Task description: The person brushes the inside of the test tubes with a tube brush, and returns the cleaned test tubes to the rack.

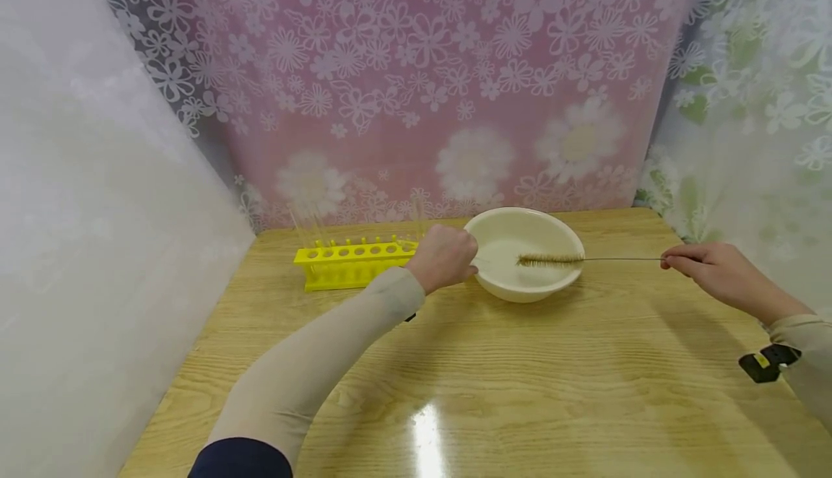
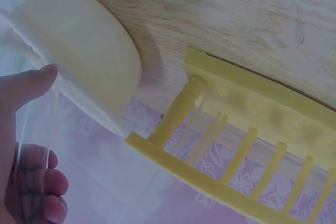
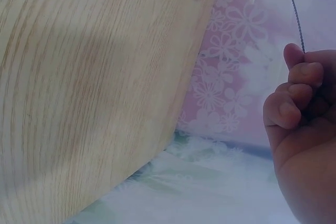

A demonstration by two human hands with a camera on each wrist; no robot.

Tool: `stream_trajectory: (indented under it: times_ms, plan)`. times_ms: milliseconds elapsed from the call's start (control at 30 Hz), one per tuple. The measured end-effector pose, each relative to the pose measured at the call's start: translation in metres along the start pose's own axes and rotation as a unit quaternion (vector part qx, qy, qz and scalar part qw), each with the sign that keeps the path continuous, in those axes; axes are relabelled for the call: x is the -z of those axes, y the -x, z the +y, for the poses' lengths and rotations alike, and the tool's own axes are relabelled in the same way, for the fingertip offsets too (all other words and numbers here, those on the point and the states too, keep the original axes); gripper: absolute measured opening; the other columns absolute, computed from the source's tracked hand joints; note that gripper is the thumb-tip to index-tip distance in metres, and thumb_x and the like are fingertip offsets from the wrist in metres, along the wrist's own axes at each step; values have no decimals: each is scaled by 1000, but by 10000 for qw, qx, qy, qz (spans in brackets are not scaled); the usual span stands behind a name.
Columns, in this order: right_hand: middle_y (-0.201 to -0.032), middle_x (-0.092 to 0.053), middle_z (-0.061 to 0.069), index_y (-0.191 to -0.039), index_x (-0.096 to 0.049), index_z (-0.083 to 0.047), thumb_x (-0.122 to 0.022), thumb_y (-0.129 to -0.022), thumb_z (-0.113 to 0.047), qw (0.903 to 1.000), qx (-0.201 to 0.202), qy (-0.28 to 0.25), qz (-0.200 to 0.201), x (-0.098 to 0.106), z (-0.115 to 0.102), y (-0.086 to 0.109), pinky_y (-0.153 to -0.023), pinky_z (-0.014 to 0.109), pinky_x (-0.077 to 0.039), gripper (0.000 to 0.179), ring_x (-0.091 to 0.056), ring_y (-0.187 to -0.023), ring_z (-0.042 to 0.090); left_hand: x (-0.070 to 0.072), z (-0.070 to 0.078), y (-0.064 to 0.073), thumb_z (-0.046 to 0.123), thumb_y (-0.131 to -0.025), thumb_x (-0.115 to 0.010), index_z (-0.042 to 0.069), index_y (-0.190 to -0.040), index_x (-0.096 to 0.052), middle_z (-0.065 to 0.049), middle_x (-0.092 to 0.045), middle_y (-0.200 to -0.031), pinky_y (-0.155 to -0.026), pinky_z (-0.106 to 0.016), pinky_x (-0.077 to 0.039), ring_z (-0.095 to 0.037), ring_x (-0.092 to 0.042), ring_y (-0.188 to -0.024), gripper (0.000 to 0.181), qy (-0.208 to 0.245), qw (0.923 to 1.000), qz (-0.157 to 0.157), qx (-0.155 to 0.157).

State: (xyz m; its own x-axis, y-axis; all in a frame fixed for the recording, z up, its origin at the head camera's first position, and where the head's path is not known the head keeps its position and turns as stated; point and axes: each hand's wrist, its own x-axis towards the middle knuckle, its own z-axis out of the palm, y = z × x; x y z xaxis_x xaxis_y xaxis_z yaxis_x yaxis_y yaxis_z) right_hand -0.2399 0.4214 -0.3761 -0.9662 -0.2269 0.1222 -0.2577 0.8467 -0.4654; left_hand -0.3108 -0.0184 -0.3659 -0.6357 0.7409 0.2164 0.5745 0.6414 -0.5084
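My left hand holds a clear glass test tube at the left rim of a white basin. In the left wrist view the thumb lies on one side of the tube and curled fingers wrap the other. My right hand, off to the right of the basin, pinches the thin twisted wire handle of a test tube brush. The brush's tan bristles extend over the basin, pointing left toward the tube. In the head view, most of the tube is hidden behind my left hand.
A yellow test tube rack stands left of the basin, partly behind my left hand, with clear test tubes upright in it. Floral curtains hang behind and beside the wooden table.
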Motion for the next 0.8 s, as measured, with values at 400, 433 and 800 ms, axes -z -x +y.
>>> stream_trajectory:
  times_ms: [400, 433, 800]
  plan:
    - [-115, -69, 27, -124, -66, 5, -47, -108, -18, 10000, 28, 79, -25, 1, -4, -1, -69, 29, -54, 34, -44, -85, -25, -1, 0, 3, 65, -86, -68, 19, -81, -68, 8, -55, -62, -43, -24, -41, -5, -46, -48, 46, -14, 9998, 168, -55]
    - [-115, -69, 27, -123, -67, 5, -47, -108, -18, 9999, 34, 100, 0, 1, -4, -1, -67, 26, -53, 34, -44, -85, -25, -1, 0, 3, 66, -86, -68, 19, -80, -67, 8, -55, -62, -43, -24, -41, -5, -45, -48, 47, -5, 9998, 197, -32]
    - [-117, -68, 28, -124, -67, 4, -47, -108, -20, 10000, 3, 63, -38, 0, -1, 1, -66, 23, -50, 35, -43, -86, -26, -9, -4, 18, 73, -89, -57, 20, -81, -64, 7, -49, -55, -38, -25, -24, -8, -41, -42, 54, 1626, 9813, -34, 1025]
